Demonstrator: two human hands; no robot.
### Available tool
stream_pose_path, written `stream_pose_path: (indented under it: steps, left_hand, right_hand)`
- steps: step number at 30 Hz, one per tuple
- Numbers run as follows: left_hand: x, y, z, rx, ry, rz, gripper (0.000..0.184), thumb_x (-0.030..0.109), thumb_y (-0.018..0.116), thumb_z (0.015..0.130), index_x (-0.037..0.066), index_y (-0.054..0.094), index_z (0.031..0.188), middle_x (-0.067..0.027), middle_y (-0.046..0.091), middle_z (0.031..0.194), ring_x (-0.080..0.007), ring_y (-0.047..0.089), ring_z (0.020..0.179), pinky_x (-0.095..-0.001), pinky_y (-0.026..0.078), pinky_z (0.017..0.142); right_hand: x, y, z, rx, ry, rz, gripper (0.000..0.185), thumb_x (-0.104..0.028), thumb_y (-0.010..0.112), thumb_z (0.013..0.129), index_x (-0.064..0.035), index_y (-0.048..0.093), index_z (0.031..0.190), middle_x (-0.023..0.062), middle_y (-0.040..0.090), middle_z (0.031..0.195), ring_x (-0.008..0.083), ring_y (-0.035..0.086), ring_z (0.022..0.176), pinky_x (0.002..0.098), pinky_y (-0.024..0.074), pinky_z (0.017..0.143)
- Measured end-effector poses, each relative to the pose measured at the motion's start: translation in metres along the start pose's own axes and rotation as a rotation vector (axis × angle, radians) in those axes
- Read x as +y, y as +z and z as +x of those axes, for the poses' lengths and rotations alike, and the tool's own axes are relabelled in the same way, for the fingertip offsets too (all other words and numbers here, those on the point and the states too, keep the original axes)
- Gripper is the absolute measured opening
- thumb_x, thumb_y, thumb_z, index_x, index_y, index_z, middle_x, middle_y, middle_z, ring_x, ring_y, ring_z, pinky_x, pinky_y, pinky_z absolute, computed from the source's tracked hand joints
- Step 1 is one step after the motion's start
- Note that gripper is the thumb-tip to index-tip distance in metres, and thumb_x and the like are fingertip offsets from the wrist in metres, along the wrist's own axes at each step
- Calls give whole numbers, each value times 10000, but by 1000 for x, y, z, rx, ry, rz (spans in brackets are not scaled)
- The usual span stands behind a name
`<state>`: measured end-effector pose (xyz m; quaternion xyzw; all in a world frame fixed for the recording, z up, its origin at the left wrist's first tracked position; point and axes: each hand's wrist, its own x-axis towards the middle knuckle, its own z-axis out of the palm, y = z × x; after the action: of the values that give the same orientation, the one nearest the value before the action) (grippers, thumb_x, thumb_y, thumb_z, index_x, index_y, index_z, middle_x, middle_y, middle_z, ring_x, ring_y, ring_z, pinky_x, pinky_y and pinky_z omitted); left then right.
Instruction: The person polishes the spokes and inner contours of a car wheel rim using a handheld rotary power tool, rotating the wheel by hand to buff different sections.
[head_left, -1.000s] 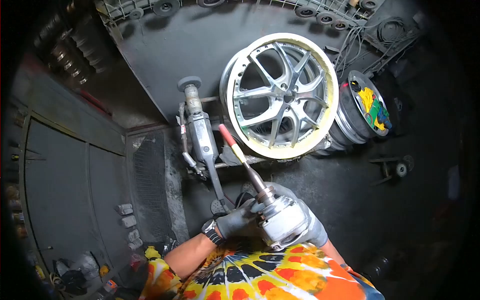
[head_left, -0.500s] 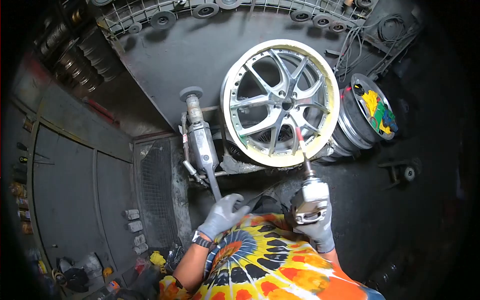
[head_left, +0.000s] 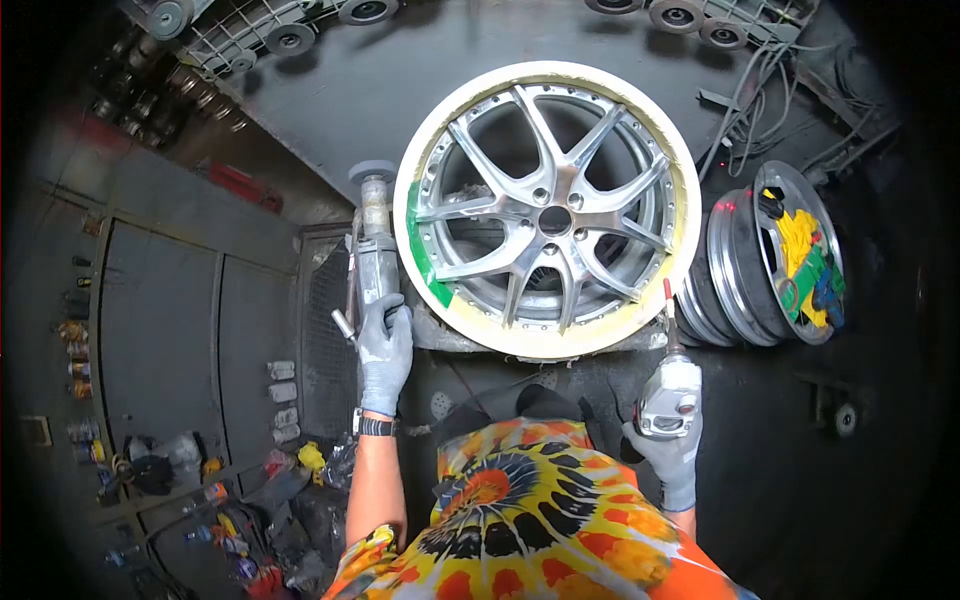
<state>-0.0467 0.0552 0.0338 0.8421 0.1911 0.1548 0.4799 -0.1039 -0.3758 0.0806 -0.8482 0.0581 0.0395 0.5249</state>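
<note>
A silver multi-spoke alloy wheel [head_left: 565, 185] faces me, its rim covered with pale yellow masking tape and a green strip of tape [head_left: 425, 250] at the left. To its left lies a long grey grinder [head_left: 378, 268] with a round grey disc [head_left: 373, 172] at its far end. My left hand [head_left: 385, 350], in a grey glove, is closed around the grinder's near end. In my gloved right hand [head_left: 672, 465] is a die grinder [head_left: 670, 400] with a red-tipped bit [head_left: 668, 295]. That tip appears beside the wheel's lower right edge; contact cannot be made out.
Several more wheels [head_left: 735, 265] stand at the right, one holding yellow and green cloths [head_left: 805, 260]. Cables [head_left: 765, 100] hang at the back right. Discs [head_left: 675, 15] line a wire rack at the back. A grey cabinet [head_left: 165, 310] stands at the left.
My left hand has moved forward and closed around the grinder. My right hand has shifted right with the die grinder, its tip now by the rim's edge. The camera view has also shifted.
</note>
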Motion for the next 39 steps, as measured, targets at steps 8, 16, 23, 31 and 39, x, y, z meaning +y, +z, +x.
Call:
stream_pose_path:
  steps: [8,16,23,31,39]
  left_hand:
    - [34,8,-12,35,-74,60,234,140,617,994,-20,647,1163,-115,693,1082,-176,633,1013,-320,498,925]
    - [30,20,43,116,172,41,210,130,628,969,-23,663,1107,-105,674,1017,-166,605,876,-319,503,834]
    - [62,18,105,132,130,-13,347,220,683,973,-17,623,1220,-130,711,1034,-160,665,936,-333,539,868]
    - [77,32,194,63,276,107,448,358,719,942,6,659,1211,-194,696,1131,-275,689,966,-383,540,905]
    - [73,47,238,-165,454,295,444,362,698,959,10,656,1225,-195,682,1164,-287,688,1078,-389,521,940]
  right_hand:
    - [-8,-30,41,-43,103,185,879,-89,955,583,-28,490,1327,108,661,1129,216,660,1020,367,549,897]
    - [6,-35,40,50,-129,79,850,-56,941,580,-34,508,1311,85,666,1114,184,674,979,354,566,862]
    - [12,-39,31,113,108,206,787,-9,919,590,-30,538,1278,56,684,1020,180,681,918,335,570,826]
    - [0,-28,22,284,-27,78,770,-4,897,609,-29,551,1296,95,663,1163,190,666,1028,353,542,912]
    - [-59,30,20,488,85,161,670,18,834,683,-16,550,1289,77,640,1121,179,639,999,342,515,923]
